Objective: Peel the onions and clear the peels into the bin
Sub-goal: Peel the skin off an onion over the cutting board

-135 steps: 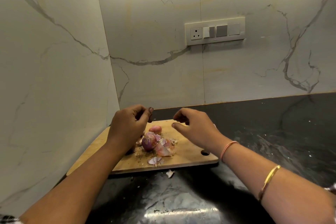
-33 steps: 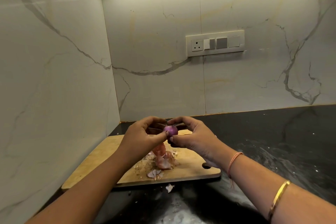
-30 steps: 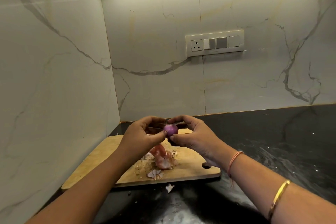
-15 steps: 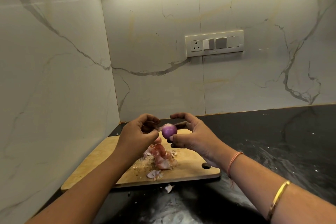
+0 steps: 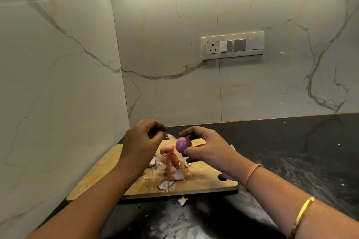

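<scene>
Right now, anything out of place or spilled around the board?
One peel scrap lies off the cutting board, on the black counter just in front of the board's near edge. The other peels are piled mid-board. Nothing else looks odd.

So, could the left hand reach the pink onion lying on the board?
Probably yes: the left hand hovers close by the pink onion with nothing between them, though it is pinching a peel that it would likely drop first.

No text, label, brand or number can be read anywhere.
</scene>
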`<state>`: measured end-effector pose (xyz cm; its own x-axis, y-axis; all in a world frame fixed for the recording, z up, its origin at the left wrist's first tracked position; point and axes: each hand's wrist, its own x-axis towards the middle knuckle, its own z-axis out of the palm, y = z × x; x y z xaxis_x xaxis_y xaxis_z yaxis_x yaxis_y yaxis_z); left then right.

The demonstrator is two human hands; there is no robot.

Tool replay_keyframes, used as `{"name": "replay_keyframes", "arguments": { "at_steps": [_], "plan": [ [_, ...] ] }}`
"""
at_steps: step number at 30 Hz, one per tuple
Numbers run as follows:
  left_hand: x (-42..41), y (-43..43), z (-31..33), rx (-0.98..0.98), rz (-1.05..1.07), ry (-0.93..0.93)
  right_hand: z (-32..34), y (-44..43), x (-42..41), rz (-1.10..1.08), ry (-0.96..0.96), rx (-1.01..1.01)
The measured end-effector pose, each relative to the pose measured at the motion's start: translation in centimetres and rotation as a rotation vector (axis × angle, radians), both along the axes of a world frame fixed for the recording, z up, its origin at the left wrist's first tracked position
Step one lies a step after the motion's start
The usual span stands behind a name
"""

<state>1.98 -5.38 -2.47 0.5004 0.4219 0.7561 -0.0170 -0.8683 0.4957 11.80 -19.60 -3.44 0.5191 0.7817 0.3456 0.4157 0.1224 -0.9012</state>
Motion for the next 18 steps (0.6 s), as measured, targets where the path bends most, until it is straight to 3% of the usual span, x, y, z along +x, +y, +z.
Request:
{"name": "replay_keyframes", "arguments": {
  "at_steps": [7,18],
  "plan": [
    [0.3,0.3,-0.1,0.031,0.048,0.050,-0.2,0.2,0.5,-0.089,-0.047,0.020],
    [-0.2,-0.9,0.0,-0.033,-0.196,0.175,-0.2,0.3,0.7,-0.089,-0.129,0.025]
  ]
}}
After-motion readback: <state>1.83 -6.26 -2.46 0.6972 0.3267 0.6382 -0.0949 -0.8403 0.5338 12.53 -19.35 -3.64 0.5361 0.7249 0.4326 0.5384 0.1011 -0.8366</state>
